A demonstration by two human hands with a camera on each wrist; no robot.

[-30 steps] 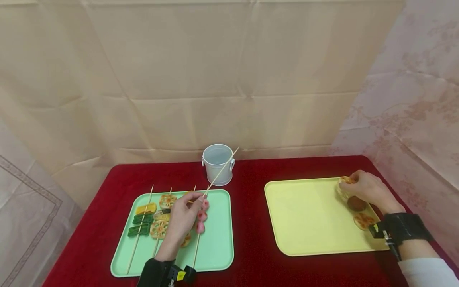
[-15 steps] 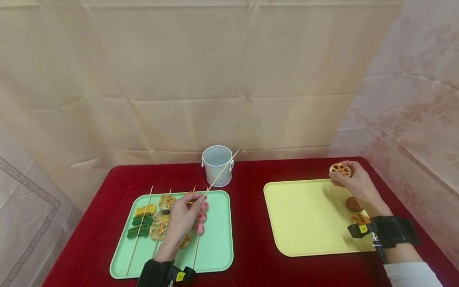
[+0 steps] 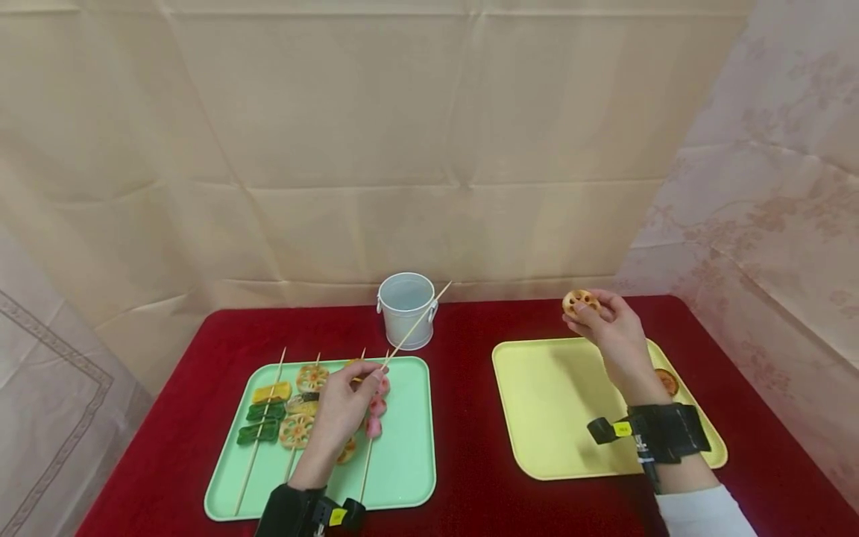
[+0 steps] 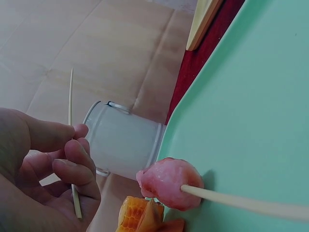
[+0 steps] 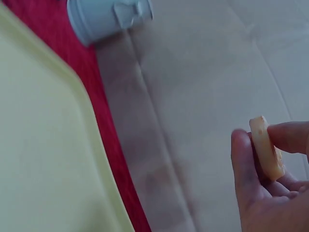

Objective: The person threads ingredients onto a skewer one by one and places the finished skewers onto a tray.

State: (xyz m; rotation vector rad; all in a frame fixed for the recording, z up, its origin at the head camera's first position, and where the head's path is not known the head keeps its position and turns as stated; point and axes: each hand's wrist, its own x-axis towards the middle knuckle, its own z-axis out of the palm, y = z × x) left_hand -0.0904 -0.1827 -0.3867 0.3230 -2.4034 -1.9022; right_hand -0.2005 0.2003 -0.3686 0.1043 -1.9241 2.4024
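Observation:
Over the green tray (image 3: 409, 462), my left hand (image 3: 345, 403) pinches a bare wooden skewer (image 3: 419, 321), its pointed end slanting up to the right. In the left wrist view the same skewer (image 4: 71, 104) runs between thumb and fingers, with nothing threaded on it. My right hand (image 3: 620, 343) holds a lotus root slice (image 3: 579, 302) above the far edge of the yellow tray (image 3: 550, 418). Seen edge-on in the right wrist view, the lotus root slice (image 5: 265, 150) sits between thumb and fingers. A round brown piece (image 3: 667, 382) lies on the yellow tray, partly behind my right wrist.
A white metal bucket (image 3: 408, 317) stands behind the green tray. Loaded skewers lie on that tray: one with green and yellow pieces (image 3: 263, 410), one with lotus slices (image 3: 297, 431), one with pink pieces (image 3: 376, 406). My left hand partly covers another.
My right hand has lifted the lotus root slice off the yellow tray and carried it left, toward the middle. My left hand and its skewer have stayed nearly still.

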